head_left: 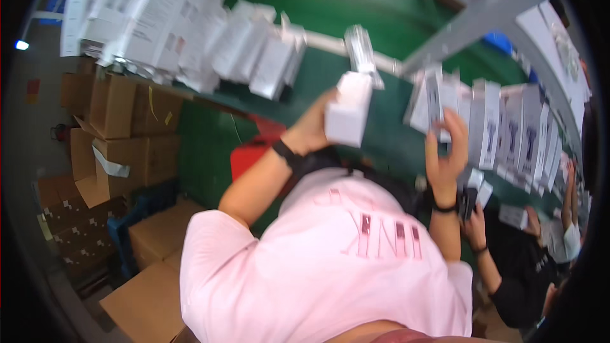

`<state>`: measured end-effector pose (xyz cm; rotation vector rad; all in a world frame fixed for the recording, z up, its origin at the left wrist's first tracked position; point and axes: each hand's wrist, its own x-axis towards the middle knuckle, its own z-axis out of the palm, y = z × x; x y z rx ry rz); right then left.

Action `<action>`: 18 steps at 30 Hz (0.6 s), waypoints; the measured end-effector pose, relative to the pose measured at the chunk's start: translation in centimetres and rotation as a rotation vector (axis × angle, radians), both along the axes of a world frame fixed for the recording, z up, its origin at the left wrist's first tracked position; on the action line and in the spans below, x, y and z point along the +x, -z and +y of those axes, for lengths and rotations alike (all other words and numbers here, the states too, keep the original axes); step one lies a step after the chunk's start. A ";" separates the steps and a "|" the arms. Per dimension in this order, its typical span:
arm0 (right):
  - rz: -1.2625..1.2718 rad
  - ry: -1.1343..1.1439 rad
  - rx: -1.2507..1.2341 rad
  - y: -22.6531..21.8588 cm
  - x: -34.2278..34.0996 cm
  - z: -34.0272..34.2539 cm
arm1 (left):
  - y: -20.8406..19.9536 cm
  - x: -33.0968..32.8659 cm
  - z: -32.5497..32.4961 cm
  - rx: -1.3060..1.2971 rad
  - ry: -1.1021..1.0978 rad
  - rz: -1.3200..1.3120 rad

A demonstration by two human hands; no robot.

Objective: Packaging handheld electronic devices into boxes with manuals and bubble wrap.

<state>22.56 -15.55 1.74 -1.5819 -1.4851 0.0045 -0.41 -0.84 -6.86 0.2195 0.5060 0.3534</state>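
My left hand [311, 124] is wrapped round a plain white carton [348, 108], held over the green bench. My right hand [448, 149] is raised with its fingers apart, close to the near end of a row of printed white boxes [489, 117]. Its fingertips overlap the nearest boxes; whether they touch them is blurred. Just beyond the held carton lies a clear plastic-wrapped item [359, 49], whose contents I cannot make out.
Packed white boxes [159, 22] stand along the bench [318, 76] at the left. A grey metal post [470, 19] rises behind it. Open brown cartons [114, 146] are stacked at the left, near a red object [251, 155]. Co-workers' hands [475, 228] are at the right.
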 end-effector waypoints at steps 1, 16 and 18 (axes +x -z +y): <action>0.103 -0.005 -0.061 0.2 -0.4 0.2 | 0.4 -1.2 0.2 -0.285 0.014 -0.080; 0.166 0.085 -0.551 11.8 -1.3 15.7 | 1.6 -8.2 -1.8 0.210 0.174 0.398; 0.086 0.103 -0.553 14.5 -0.8 19.3 | 2.6 -8.3 -1.4 0.611 0.200 0.582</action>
